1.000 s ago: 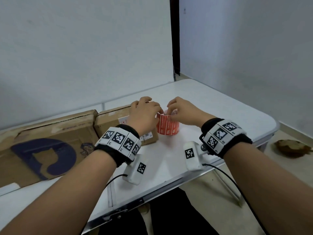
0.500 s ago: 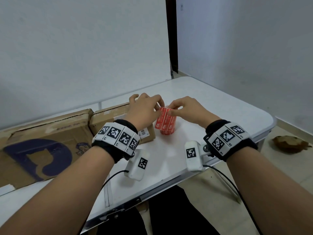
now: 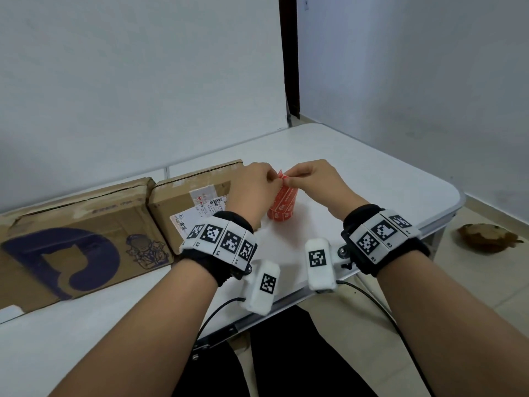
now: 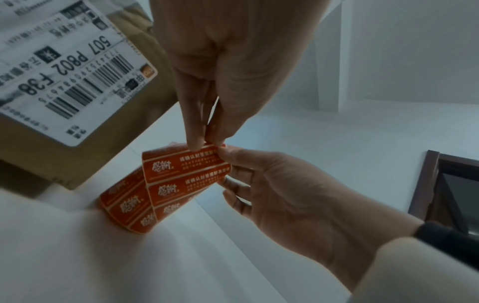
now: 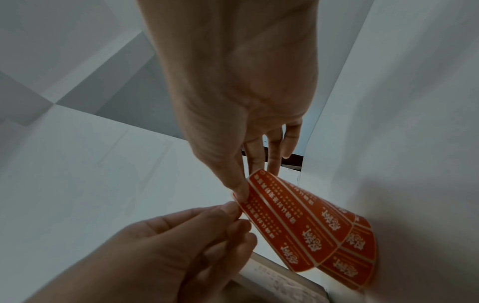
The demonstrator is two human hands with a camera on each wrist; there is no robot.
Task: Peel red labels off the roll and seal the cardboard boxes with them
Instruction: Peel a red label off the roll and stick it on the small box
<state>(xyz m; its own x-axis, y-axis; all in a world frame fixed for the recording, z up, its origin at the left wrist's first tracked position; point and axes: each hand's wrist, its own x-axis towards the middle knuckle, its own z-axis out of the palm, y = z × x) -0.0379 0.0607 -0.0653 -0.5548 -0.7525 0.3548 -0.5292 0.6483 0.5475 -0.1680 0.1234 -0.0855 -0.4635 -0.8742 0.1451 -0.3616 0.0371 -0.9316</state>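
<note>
While both the left hand (image 3: 254, 190) and right hand (image 3: 312, 181) pinch the strip's free end, the roll of red labels (image 3: 282, 209) hangs just below their fingertips, no label looks peeled, and both cardboard boxes (image 3: 183, 196) seem unsealed.

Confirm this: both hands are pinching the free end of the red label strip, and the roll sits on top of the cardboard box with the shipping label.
Not quite. Both the left hand and right hand do pinch the strip's end, but the red label roll rests on the white table, beside the cardboard box with the shipping label, not on it. The head view shows this.
</note>
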